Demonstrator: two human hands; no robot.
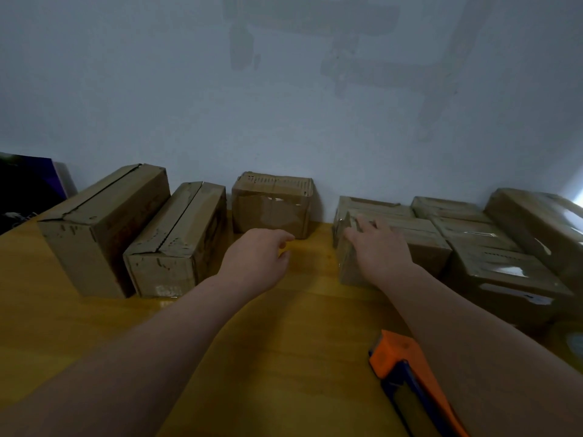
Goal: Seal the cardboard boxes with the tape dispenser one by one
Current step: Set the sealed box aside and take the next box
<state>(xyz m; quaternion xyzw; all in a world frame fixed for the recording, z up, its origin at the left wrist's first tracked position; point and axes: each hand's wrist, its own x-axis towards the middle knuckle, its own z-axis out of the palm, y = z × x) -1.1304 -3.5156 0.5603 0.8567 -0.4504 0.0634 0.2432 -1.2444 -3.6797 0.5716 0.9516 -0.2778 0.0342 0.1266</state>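
Two long cardboard boxes [104, 228] [176, 241] lie at the left with their top flaps meeting along a seam. A small box [273, 205] stands against the wall in the middle. My left hand [257, 253] hovers just in front of it, fingers loosely curled and holding nothing. My right hand [377, 244] rests flat on the near corner of a taped box [426, 244] at the left edge of the right-hand group. The orange and blue tape dispenser [407, 370] lies on the table under my right forearm, in nobody's grip.
Several glossy taped boxes [504, 266] are packed together at the right. The yellow wooden table [94, 326] ends at a pale wall behind the boxes. A dark purple object [28, 187] leans at the far left. A tape roll [572, 342] shows dimly at the right edge.
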